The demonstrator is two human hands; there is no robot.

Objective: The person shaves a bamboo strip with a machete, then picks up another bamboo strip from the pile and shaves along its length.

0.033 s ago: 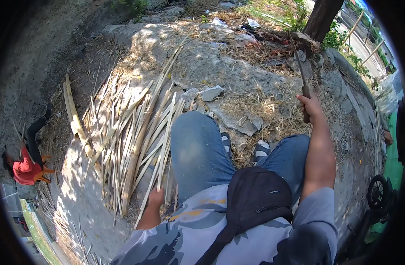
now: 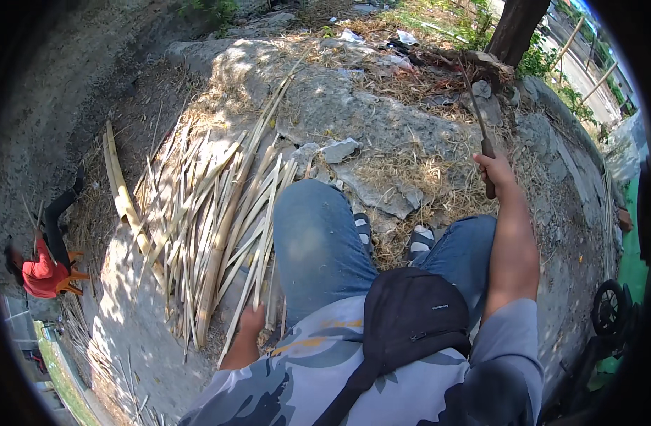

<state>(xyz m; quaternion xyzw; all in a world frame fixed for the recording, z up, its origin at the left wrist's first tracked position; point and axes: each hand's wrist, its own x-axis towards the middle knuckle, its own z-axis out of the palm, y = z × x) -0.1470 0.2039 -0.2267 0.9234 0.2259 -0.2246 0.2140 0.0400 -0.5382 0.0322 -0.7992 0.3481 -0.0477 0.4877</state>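
Observation:
Raised over the ground at the right, my right hand [image 2: 497, 172] is closed around the brown handle of a machete [image 2: 477, 108]. Its long, narrow dark blade points up and away. Low at the left, beside my bent left knee, my left hand [image 2: 251, 319] is closed at the near end of a pale bamboo strip [image 2: 267, 231]; the fingers are partly hidden. Left of that knee lies a broad heap of split bamboo strips [image 2: 205, 220], most of them pointing away from me.
A thicker split bamboo piece [image 2: 124, 202] lies left of the heap. Broken concrete chunks [image 2: 339, 150] and dry shavings [image 2: 425, 174] cover the ground ahead, below a tree trunk [image 2: 520, 32]. Far left, a person in red [image 2: 43, 275] sits on an orange chair. A wheel [image 2: 608, 307] shows at right.
The machete and my right hand have shifted very slightly to the left. My left hand stays in place beside the knee.

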